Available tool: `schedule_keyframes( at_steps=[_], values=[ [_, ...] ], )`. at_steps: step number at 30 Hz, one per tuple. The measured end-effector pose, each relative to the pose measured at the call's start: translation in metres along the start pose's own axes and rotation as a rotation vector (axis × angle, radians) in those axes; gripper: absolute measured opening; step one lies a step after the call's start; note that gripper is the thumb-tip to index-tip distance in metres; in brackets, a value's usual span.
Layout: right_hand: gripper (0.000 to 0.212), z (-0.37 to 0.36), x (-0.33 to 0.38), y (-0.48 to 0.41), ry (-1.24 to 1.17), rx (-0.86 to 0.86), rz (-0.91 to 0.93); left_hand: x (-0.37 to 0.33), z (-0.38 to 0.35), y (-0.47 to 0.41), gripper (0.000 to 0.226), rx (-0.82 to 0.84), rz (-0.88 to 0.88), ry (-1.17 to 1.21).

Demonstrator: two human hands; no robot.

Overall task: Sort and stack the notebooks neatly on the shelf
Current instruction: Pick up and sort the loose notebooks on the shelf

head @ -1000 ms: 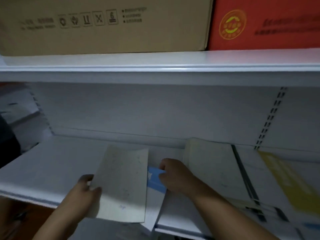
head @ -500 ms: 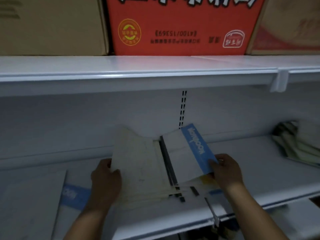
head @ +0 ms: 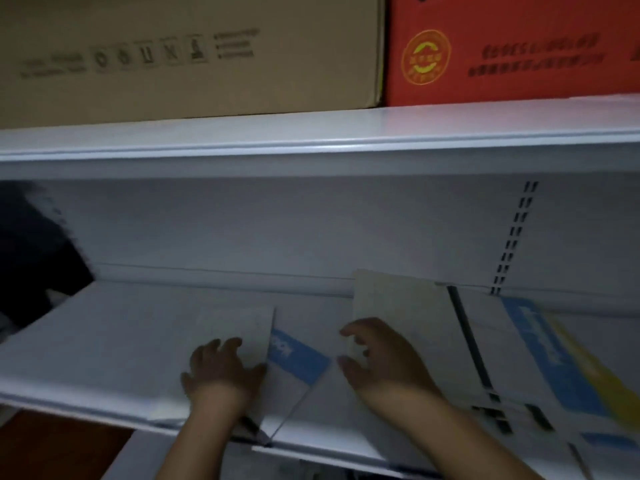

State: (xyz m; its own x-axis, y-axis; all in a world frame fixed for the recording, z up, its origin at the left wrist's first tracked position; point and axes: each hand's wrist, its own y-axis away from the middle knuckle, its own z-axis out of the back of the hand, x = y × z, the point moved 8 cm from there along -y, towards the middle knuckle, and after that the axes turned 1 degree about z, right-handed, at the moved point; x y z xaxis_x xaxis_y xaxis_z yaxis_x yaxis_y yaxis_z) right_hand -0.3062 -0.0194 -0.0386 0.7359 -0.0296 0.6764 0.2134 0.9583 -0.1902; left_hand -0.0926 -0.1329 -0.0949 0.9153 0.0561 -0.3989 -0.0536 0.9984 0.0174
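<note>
The left hand (head: 221,367) lies flat, fingers spread, pressing a pale notebook (head: 242,327) onto the shelf (head: 104,341); a blue-banded notebook (head: 298,362) sticks out beneath it, overhanging the front edge, so it may slide off. The right hand (head: 381,355) hovers half-open, holding nothing, beside the fanned, unsorted notebooks (head: 485,341)

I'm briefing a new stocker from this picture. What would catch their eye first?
Probably the red carton on the top shelf, upper right, beside a brown carton. Then the two hands, left hand and right hand, flanking a blue-banded notebook on the white shelf.
</note>
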Motion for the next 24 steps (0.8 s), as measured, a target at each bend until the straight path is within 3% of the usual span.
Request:
schedule_keyframes(
  at_steps=[2,5,8,10,12,16,20,22,24],
  values=[
    [0.047,-0.051,0.022,-0.014,0.103,0.253,-0.024,0.032,0.014,0.002,0.071,-0.046,0.061,-0.056],
    [0.076,-0.102,0.027,-0.031,0.243,0.424,-0.084,0.068,0.022,0.002,0.073,-0.010,0.088,-0.012],
    [0.102,-0.121,0.015,-0.041,0.403,0.494,-0.144,0.080,0.028,0.008,0.063,0.037,0.089,-0.003],
    [0.107,-0.119,0.011,-0.045,0.417,0.476,-0.167,0.083,0.030,0.008,0.069,0.061,0.094,-0.002],
    [0.087,-0.119,0.011,-0.049,0.300,0.458,-0.188,0.084,0.031,0.008,0.074,0.122,0.149,0.065],
    [0.027,-0.110,0.028,-0.047,0.117,0.372,-0.143,0.079,0.036,0.009,0.052,0.148,0.201,0.488],
    [0.019,-0.056,0.023,-0.037,-0.119,0.173,-0.160,0.037,0.044,0.000,0.047,0.128,0.055,0.663],
    [0.013,-0.015,-0.001,-0.028,-0.276,0.027,-0.231,-0.005,0.046,0.000,0.047,0.187,-0.036,0.889],
    [0.020,0.028,-0.028,-0.013,-0.410,-0.134,-0.304,-0.051,0.039,0.005,0.038,0.308,-0.100,1.091]
  ],
)
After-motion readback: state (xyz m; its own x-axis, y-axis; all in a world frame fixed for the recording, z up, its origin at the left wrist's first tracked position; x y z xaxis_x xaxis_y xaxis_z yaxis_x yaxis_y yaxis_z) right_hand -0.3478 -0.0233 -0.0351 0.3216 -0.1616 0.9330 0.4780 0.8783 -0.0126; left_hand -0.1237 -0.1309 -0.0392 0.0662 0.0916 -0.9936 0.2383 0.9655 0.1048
